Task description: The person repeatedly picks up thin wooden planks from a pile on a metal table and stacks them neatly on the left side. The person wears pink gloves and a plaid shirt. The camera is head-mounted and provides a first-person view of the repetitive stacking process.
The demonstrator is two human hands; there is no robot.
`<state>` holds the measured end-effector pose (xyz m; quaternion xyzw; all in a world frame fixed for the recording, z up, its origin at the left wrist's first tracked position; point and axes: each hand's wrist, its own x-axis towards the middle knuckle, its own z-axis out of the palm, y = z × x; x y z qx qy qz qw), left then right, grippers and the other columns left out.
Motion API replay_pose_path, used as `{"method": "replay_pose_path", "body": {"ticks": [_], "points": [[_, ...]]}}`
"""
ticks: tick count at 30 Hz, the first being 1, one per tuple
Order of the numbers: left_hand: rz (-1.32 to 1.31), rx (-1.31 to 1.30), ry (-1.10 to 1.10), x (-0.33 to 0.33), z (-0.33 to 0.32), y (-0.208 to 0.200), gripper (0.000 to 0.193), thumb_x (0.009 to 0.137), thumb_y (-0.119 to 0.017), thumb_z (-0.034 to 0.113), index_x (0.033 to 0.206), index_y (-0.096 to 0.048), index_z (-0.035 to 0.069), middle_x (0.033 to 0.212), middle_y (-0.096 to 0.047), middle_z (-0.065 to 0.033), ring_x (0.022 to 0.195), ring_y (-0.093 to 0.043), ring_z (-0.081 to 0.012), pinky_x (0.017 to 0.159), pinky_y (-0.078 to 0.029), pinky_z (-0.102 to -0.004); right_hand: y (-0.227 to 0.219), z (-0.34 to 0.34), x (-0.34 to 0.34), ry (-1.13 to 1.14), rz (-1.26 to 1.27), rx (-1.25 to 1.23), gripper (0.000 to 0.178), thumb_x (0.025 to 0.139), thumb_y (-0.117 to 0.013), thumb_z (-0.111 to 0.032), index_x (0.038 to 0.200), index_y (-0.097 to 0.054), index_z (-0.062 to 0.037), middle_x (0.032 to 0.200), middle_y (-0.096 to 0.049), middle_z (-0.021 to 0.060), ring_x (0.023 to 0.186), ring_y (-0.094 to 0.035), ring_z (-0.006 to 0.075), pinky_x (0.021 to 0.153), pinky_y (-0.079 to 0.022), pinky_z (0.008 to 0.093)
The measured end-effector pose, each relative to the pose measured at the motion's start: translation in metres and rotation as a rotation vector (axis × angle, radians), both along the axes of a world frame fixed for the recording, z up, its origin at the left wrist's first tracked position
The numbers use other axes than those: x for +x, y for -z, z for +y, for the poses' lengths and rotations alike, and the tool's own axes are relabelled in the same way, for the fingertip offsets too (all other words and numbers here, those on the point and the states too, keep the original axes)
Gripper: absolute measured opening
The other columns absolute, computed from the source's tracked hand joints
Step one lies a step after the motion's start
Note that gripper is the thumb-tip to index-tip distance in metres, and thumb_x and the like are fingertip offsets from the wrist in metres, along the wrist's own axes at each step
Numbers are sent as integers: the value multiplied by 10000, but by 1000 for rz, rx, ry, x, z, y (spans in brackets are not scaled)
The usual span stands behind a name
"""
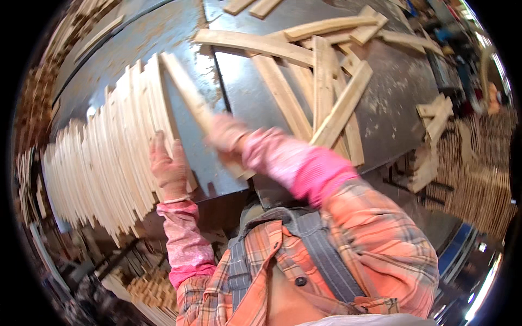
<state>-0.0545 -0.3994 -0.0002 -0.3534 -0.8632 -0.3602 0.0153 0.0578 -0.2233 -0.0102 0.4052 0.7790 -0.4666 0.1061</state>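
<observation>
My left hand [169, 169] lies with its fingers stretched out along the right end of a row of pale wooden strips [111, 152], which stand packed side by side on the metal table. Just right of that row, my right hand [225, 133], smeared by motion, is closed around a single wooden strip [187, 87]. That strip slants, its far end close to the row's far right corner and its near end by the table's front edge. Pink sleeve covers show on both forearms.
Loose wooden strips [340, 103] lie crossed in a heap on the right half of the metal table [394, 103]. A dark seam [220, 81] divides the tabletop. Stacked wood [473, 179] stands at the right, and more wood [152, 293] lies below at the lower left.
</observation>
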Motion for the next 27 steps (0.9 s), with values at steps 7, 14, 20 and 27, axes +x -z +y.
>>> {"method": "replay_pose_path", "body": {"ticks": [7, 14, 20, 27], "points": [[189, -650, 85, -23, 25, 29, 849, 818, -764, 398, 1533, -465, 53, 1597, -432, -210, 1489, -369, -406, 1232, -300, -474, -62, 2, 53, -158, -19, 123, 519, 860, -741, -377, 1212, -696, 1, 1135, -717, 267, 1145, -681, 411, 1004, -549, 459], [210, -508, 87, -15, 19, 32, 783, 793, -796, 319, 1467, -518, 34, 1514, -509, -210, 1436, -431, -391, 1217, -328, -461, -38, 146, 266, 934, -375, 317, 773, 735, -835, -415, 1283, -640, 93, 1190, -715, 278, 1105, -715, 387, 944, -563, 405], [191, -593, 82, -14, 9, 60, 822, 824, -771, 425, 1513, -478, 86, 1577, -464, -175, 1478, -399, -371, 1253, -271, -477, -44, 100, 290, 1148, 73, 137, 605, 758, -776, -277, 1223, -674, 96, 1095, -741, 221, 978, -733, 283, 843, -565, 394], [183, -489, 188, -26, 6, 35, 809, 837, -732, 467, 1485, -501, 43, 1560, -454, -186, 1449, -392, -394, 1224, -300, -472, 8, 107, 228, 671, -379, 736, 586, 770, -823, -238, 1266, -667, 32, 1110, -737, 219, 1087, -724, 305, 907, -563, 405]]}}
